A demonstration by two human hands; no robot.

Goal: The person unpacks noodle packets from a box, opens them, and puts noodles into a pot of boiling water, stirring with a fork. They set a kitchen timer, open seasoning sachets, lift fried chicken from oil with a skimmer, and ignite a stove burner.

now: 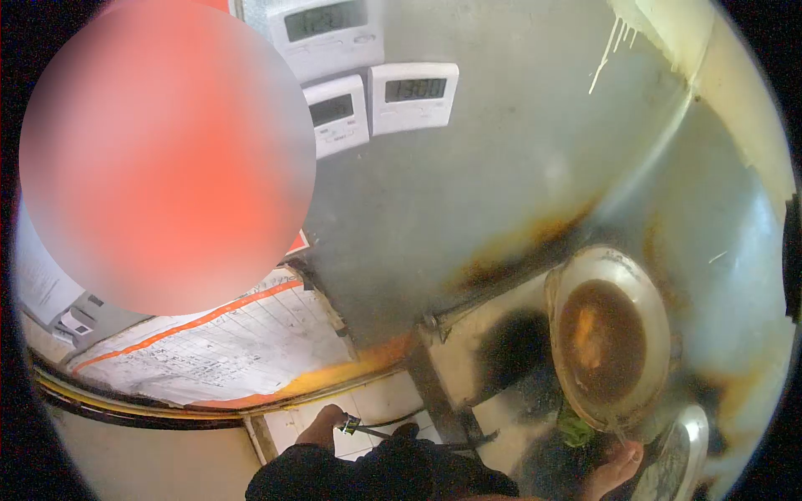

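Observation:
In the lower right, my right hand (618, 469) is closed at the near rim of a large metal pan (657, 367). Its fingers are around what looks like a thin handle (620, 436); whether it belongs to the pan or a utensil is unclear. Brown liquid (622, 351) with a bright reflection fills the bottom of the pan. Just left of my right hand is a crumpled green thing (575, 427), perhaps leaves or cloth. My left hand (332, 415) is at the lower centre, beside a shiny metal piece and a dark strip; its fingers are not clear.
A second metal vessel (692, 447) stands right of my right hand. Behind the pan rises a grey metal wall (493, 159) with rusty brown stains. Digital timers (415, 96) are fixed to it. A handwritten chart (217, 346) hangs on the left, and white tiles (384, 401) show below.

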